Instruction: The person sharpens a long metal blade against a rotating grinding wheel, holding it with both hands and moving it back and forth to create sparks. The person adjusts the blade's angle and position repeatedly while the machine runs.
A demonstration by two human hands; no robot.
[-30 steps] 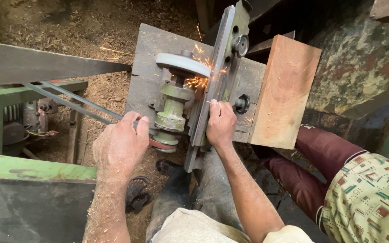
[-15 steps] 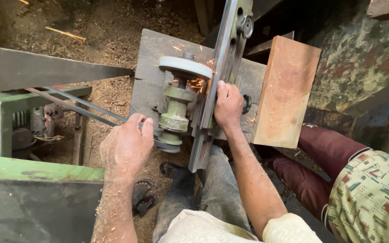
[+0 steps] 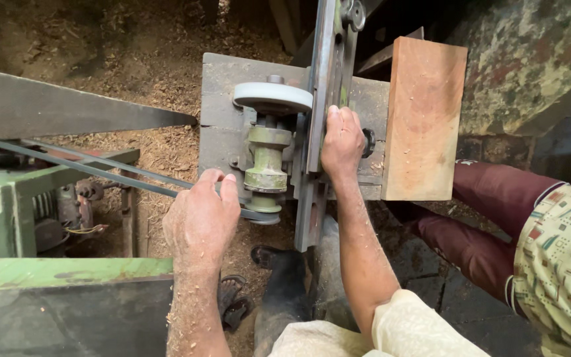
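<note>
Woodworking workshop: sawdust floor [image 3: 160,73], belt-driven grinding wheel [image 3: 273,98].

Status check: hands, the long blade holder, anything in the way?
Right hand pressing long grey metal blade holder beside grey grinding wheel. Left hand on dark drive belt. Nothing in the way.

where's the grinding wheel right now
In the head view, the grey grinding wheel sits top centre on the green spindle, just left of the long metal bar under the right hand.
</note>
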